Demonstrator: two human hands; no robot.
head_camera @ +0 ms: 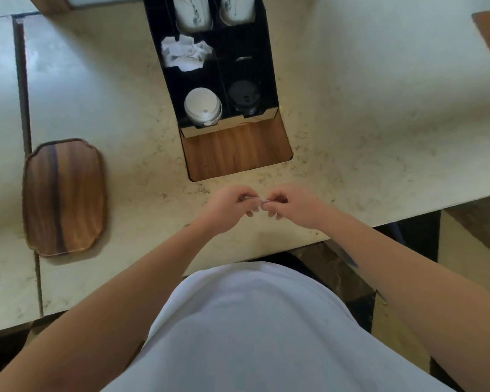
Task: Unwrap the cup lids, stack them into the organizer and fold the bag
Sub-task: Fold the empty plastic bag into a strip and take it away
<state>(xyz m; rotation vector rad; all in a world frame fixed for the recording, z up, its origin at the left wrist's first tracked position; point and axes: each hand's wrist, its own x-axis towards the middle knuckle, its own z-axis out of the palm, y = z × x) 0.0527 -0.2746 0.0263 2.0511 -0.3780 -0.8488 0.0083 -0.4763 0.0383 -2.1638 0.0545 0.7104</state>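
A black organizer [269,80] is sunk into the counter. Its near left compartment holds a stack of white cup lids [203,106], and the near right one holds a stack of black cup lids [244,98]. Below the organizer, over the counter, my left hand [232,206] and my right hand [290,205] meet fingertip to fingertip. Both pinch a small, tightly folded clear plastic bag [255,200], most of it hidden by my fingers.
Crumpled white napkins [186,53] fill a middle compartment, and paper cups [193,12] stand at the far end. A wooden-floored recess [235,149] lies just in front of the lids. A wooden tray [64,196] rests at the left. The counter edge [266,253] is near my body.
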